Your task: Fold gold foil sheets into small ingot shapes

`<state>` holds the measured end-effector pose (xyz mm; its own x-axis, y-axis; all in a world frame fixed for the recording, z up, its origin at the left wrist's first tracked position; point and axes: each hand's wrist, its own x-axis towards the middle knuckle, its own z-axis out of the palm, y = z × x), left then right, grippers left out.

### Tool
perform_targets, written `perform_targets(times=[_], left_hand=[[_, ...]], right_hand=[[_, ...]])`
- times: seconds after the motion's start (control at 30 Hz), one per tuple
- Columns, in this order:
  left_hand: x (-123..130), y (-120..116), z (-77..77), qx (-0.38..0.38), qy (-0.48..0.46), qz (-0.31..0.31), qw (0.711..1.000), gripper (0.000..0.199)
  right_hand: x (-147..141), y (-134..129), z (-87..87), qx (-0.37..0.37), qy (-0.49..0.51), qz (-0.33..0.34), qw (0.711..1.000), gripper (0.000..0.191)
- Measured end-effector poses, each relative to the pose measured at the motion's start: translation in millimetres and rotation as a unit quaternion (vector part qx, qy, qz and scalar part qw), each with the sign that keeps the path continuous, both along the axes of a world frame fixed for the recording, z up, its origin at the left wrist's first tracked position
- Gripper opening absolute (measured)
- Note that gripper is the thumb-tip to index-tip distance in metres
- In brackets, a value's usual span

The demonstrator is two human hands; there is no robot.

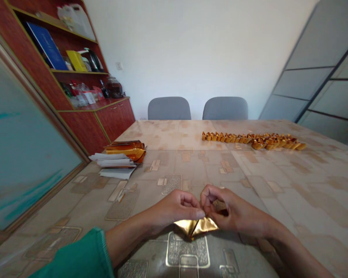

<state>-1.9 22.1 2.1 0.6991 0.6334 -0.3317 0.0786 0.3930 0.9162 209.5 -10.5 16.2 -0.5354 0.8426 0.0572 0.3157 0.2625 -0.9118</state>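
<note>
A piece of shiny gold foil paper (193,227), folded to a downward-pointing shape with a crease down its middle, is between my hands just above the patterned tablecloth. My left hand (181,208) is closed on its upper edge, thumb stretched along the top. On the other side my right hand (227,208) pinches the same edge, thumb and fingers curled together. The fingertips of both hands nearly meet at the paper's centre. My fingers hide its upper part.
Rows of folded gold paper pieces (258,141) stand at the table's far right. At the left lie a stack of gold foil sheets (127,150) and white-backed papers (116,166). Two grey chairs (168,108) stand behind the table (162,135); a red shelf cabinet (113,119) is at the left.
</note>
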Motion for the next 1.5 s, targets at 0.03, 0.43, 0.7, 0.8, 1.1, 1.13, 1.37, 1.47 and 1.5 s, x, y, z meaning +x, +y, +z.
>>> perform_targets(times=[0.03, 0.43, 0.7, 0.8, 1.1, 1.13, 1.37, 1.47, 1.5], left_hand=[[1.1, 0.1, -0.9, 0.003, 0.006, -0.005, 1.000, 0.038], [3.2, 6.8, -7.5, -0.064, -0.053, 0.187, 0.979, 0.031], [3.7, 3.0, -6.8, -0.138, -0.097, 0.214, 0.962, 0.020], [4.6, 3.0, -8.0, -0.150, -0.095, 0.210, 0.961, 0.017], [4.9, 1.4, -14.0, -0.143, -0.099, 0.215, 0.961, 0.018], [4.9, 1.2, -14.2, -0.142, -0.101, 0.215, 0.961, 0.019], [6.5, -2.6, -15.4, -0.132, -0.125, 0.232, 0.956, 0.025], [8.2, -4.2, -15.3, -0.132, -0.130, 0.241, 0.953, 0.026], [8.7, -4.6, -15.2, -0.132, -0.132, 0.243, 0.952, 0.026]], right_hand=[[-1.8, 0.7, -0.9, 0.007, -0.007, 0.005, 1.000, 0.015], [1.3, -2.0, -9.0, 0.389, -0.123, -0.167, 0.898, 0.031], [2.9, 1.2, -19.0, 0.221, -0.039, -0.043, 0.974, 0.014], [4.2, 3.9, -20.3, 0.223, -0.029, -0.025, 0.974, 0.011], [8.8, 8.8, -24.5, 0.143, 0.062, -0.029, 0.987, 0.015], [8.1, 8.2, -23.7, 0.131, 0.066, -0.027, 0.989, 0.017], [10.7, 10.4, -25.3, 0.136, 0.060, -0.035, 0.988, 0.014], [13.0, 12.5, -25.8, 0.148, 0.056, -0.038, 0.987, 0.017], [13.0, 12.6, -26.1, 0.143, 0.059, -0.042, 0.987, 0.018]])
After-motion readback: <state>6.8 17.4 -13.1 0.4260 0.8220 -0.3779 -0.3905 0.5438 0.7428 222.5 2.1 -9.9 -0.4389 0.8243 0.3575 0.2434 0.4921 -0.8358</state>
